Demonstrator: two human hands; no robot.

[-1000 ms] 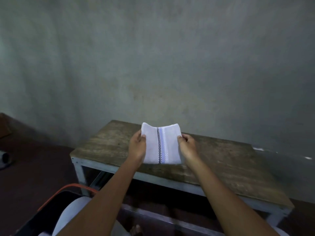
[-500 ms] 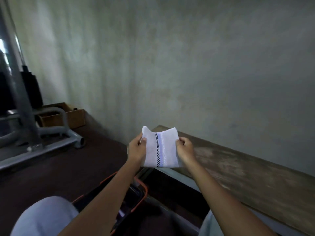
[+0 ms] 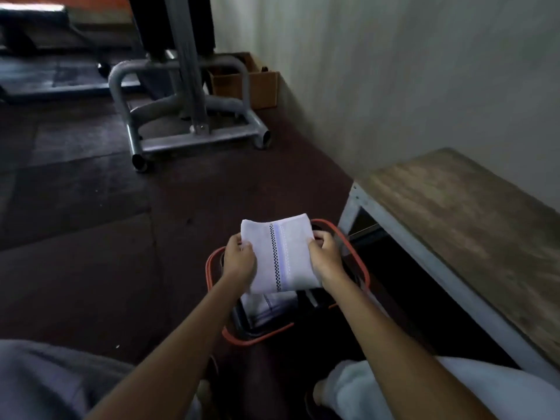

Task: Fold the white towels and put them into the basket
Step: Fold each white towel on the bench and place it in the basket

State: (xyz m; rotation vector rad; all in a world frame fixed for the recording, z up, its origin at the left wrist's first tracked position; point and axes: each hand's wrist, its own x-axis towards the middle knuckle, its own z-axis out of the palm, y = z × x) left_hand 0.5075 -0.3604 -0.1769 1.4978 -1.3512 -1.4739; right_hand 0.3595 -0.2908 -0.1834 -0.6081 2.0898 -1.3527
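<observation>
The left hand and right hand each pinch a side edge of the folded towel, holding it above the basket on the floor. A second towel lies inside. The surface stands just right; a metal frame farther off.

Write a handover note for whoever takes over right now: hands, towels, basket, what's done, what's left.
Left grip: pinches the left edge of the folded towel.
Right grip: pinches its right edge.
Things: the folded towel is held flat in the air, over the orange-rimmed basket on the floor beside the wooden table. Another towel already lies inside the basket.
Done: this towel is folded and brought over the basket.
Left: lower it in and let go. This view does not show whether more towels are waiting.
</observation>
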